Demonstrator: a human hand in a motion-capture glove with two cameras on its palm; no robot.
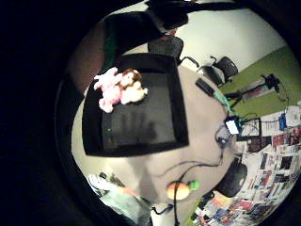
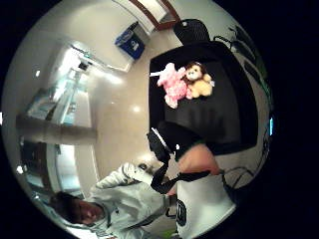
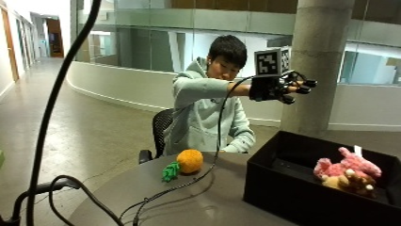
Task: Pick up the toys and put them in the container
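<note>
Fingers [image 3: 300, 89] spread and holding nothing high above the box [image 3: 276, 188], having apparently dropped toys at its far corner.

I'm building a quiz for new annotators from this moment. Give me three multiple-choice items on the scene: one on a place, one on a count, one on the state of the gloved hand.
1. Where does the orange toy lie?
A. in the black container
B. on the table, outside the container
C. in the hand

2. How many toys are in the black container?
A. none
B. two
C. four

3. What is the gloved right hand doing?
A. holding the pink toy
B. pressing on the table
C. hovering above the container, holding nothing

Answers:
1 B, it sits on the tabletop beside the container.
2 B, the pink toy and brown toy lie inside.
3 C, it is raised, its fingers spread and empty.
</note>
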